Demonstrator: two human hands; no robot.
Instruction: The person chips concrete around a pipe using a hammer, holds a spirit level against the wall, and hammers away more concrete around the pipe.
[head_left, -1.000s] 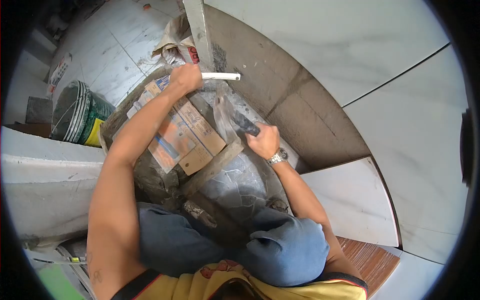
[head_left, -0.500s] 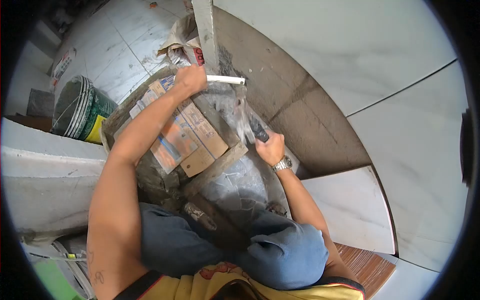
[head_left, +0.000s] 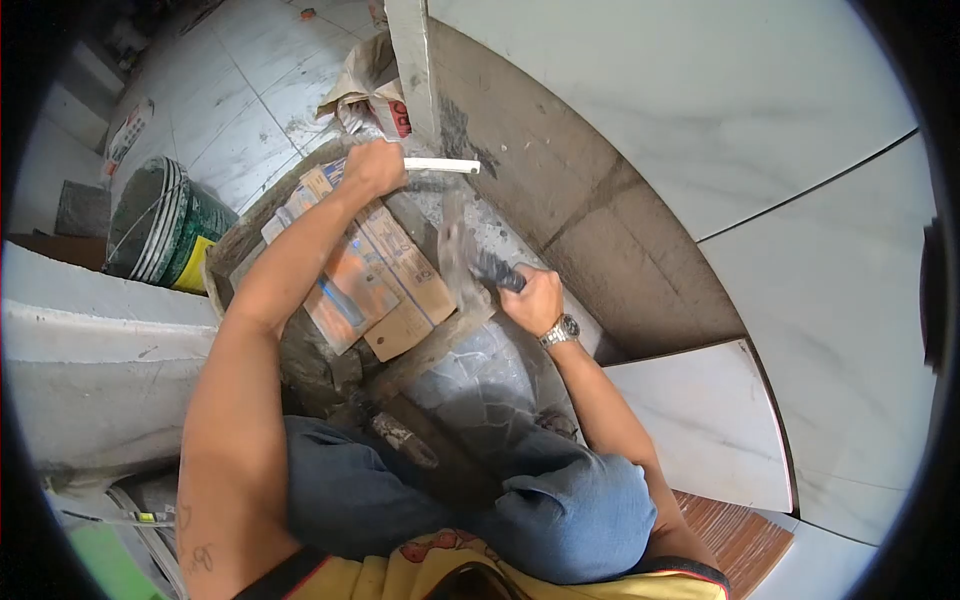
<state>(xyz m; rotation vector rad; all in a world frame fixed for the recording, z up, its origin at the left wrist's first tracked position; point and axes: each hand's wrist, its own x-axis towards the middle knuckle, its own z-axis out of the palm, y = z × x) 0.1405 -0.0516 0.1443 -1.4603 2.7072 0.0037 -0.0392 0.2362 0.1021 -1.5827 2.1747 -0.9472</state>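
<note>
My left hand (head_left: 378,168) is closed round a long white strip (head_left: 442,165), which juts out to the right with a small dark hole near its end. In my right hand (head_left: 533,302) is a black-handled tool (head_left: 497,270); its greyish head is smeared by motion, so its kind is unclear. The head lies below the strip, beside a flattened cardboard box (head_left: 410,310). This box rests across a cement-crusted trough (head_left: 225,265) under my left forearm. Between my knees lies a cement-coated handle (head_left: 403,440).
A green bucket (head_left: 205,215) stands at the left. Behind the trough are a paper sack (head_left: 358,75) and a white post (head_left: 412,70). Large marble-look tiles (head_left: 800,250) border the bare cement (head_left: 600,215) on the right, with a loose tile (head_left: 705,425) below.
The black-handled tool has swung left and slightly down with my right hand. My left hand and the white strip have shifted a little left and down.
</note>
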